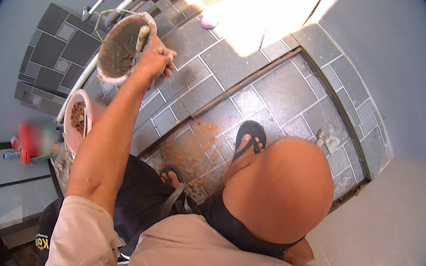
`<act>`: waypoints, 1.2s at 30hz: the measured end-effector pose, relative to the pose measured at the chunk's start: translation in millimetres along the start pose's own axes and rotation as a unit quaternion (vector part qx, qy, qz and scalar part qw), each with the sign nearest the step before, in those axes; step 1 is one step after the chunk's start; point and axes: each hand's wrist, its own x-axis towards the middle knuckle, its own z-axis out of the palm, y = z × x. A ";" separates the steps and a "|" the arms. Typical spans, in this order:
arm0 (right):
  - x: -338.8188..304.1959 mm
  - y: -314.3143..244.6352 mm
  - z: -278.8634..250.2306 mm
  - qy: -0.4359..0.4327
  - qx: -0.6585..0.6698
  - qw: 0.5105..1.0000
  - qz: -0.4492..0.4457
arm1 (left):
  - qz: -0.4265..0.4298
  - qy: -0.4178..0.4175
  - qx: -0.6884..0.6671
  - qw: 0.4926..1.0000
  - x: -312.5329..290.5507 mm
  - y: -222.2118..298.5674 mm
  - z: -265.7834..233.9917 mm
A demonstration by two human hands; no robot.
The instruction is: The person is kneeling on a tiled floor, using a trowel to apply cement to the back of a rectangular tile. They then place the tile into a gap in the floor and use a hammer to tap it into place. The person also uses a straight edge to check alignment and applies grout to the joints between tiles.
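Note:
My left arm reaches out to a pale bucket (pixel 115 78) at the upper left, which holds wet grey mortar (pixel 119 48). At the bucket's near right rim, my left hand (pixel 159 62) is closed with its fingers curled on the outer side. It appears to grip the rim; the thumb is hidden. A light tool handle (pixel 142 37) stands up out of the mortar beside the hand, and the tool's lower end is buried. Only a bit of my right arm shows beside my bent knee, so my right hand is out of sight.
A pink bucket (pixel 70 130) of brown rubble stands by my left forearm. Orange crumbs (pixel 198 144) litter the tiles around my sandals. A raised dark edging (pixel 241 85) crosses the floor. A mortar-crusted object (pixel 327 140) lies beyond my knee; pipes (pixel 125 5) lie at the upper left.

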 end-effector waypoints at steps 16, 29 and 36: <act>27.2 -33.3 -19.1 -0.029 -0.067 0.995 -0.061 | 0.198 -0.088 0.411 0.885 -94.9 -109.0 -131.8; 140.7 -222.1 -76.8 -0.201 0.082 0.952 -0.216 | 0.204 0.061 0.248 0.945 -116.2 -195.5 -160.4; 196.8 -357.2 -94.4 -0.257 0.126 0.869 -0.403 | 0.213 0.118 0.167 0.956 -78.5 -224.0 -134.1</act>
